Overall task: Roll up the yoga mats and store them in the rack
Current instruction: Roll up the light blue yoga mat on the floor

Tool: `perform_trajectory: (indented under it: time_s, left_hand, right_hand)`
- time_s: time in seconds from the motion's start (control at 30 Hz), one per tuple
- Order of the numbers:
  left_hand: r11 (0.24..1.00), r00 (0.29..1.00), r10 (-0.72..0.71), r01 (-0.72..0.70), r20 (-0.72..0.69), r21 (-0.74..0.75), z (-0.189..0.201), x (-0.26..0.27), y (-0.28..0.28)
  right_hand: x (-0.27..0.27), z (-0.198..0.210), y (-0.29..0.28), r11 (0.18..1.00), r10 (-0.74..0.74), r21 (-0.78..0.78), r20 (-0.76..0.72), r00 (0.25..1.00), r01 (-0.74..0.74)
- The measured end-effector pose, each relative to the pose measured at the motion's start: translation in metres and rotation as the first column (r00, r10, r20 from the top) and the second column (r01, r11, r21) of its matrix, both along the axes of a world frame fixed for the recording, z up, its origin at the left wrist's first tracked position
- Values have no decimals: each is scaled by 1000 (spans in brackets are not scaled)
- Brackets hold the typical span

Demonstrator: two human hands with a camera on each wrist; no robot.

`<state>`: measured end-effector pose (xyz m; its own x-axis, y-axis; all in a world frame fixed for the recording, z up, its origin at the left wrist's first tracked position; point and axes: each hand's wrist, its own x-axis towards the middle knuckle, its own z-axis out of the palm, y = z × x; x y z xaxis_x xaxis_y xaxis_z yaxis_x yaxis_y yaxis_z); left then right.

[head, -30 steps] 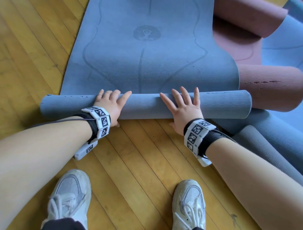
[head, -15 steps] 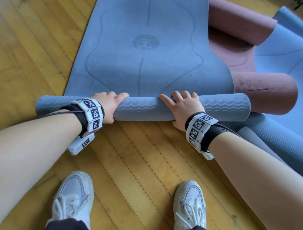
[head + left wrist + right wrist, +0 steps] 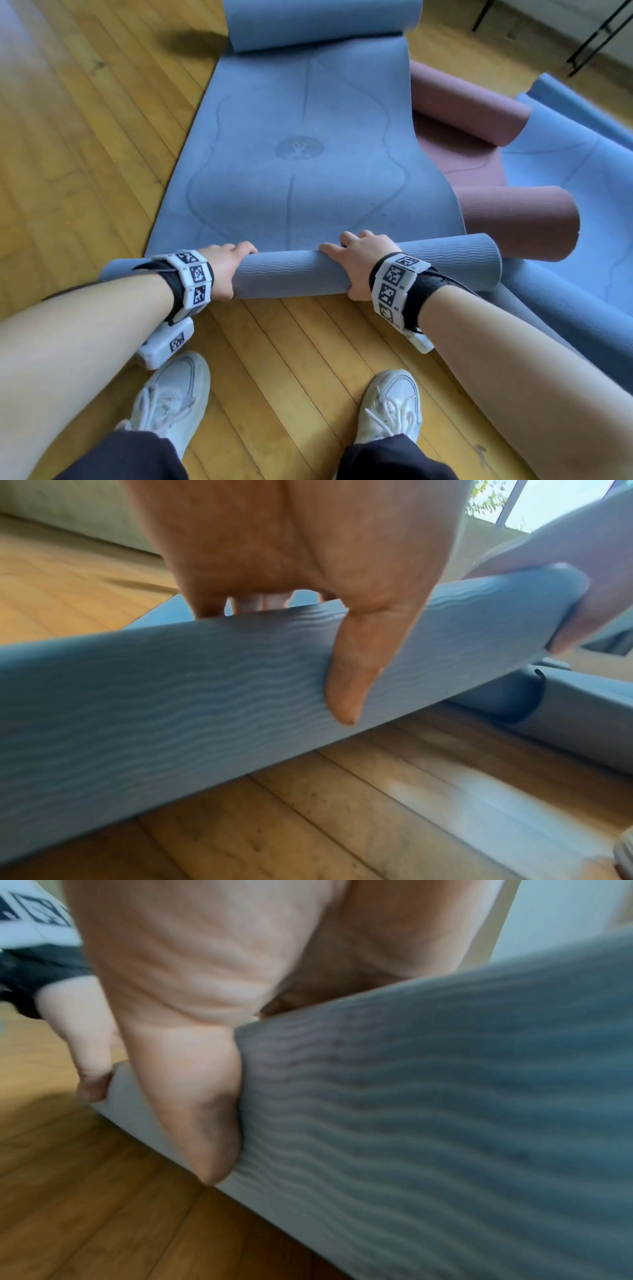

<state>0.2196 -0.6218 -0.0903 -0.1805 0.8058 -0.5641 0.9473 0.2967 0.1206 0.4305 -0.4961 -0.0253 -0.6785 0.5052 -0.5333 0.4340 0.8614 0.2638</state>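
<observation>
A blue yoga mat (image 3: 298,161) lies along the wooden floor, its near end wound into a roll (image 3: 291,274) with a wavy ribbed outside. My left hand (image 3: 227,270) grips the roll left of its middle, fingers curled over the top and thumb on the near side (image 3: 346,685). My right hand (image 3: 359,263) grips the roll (image 3: 411,1096) right of its middle the same way. The mat's far end (image 3: 318,24) curls up off the floor.
A pink mat (image 3: 479,161) with both ends rolled lies to the right, partly under the blue one. More blue mats (image 3: 575,192) lie at the far right, one rolled (image 3: 555,308) beside my right arm. My white shoes (image 3: 171,394) stand on bare floorboards. Black metal legs (image 3: 596,37) stand far right.
Both hands went from flat fingers on the roll to curled grips over its top. The roll has advanced along the mat and the camera has tilted up, showing the far curled end.
</observation>
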Motion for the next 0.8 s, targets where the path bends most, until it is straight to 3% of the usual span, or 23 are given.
perform_trajectory:
  time_s: [0.1, 0.27, 0.5, 0.8]
  left_hand:
    - [995, 997, 52, -48, -49, 85, -12, 5, -2]
    - [994, 987, -8, 25, -163, 105, -26, 16, -4]
    - [997, 996, 34, -28, -85, 73, -22, 7, 14]
    - [993, 999, 39, -38, -14, 109, -22, -4, 21]
  right_hand:
    - [-1, -8, 8, 996, -67, -62, 23, 997, 68]
    - [-2, -21, 20, 986, -108, -119, 44, 993, 113]
    - [29, -36, 1, 996, -6, 84, -144, 989, 19]
    - [35, -51, 10, 984, -2, 175, -59, 998, 12]
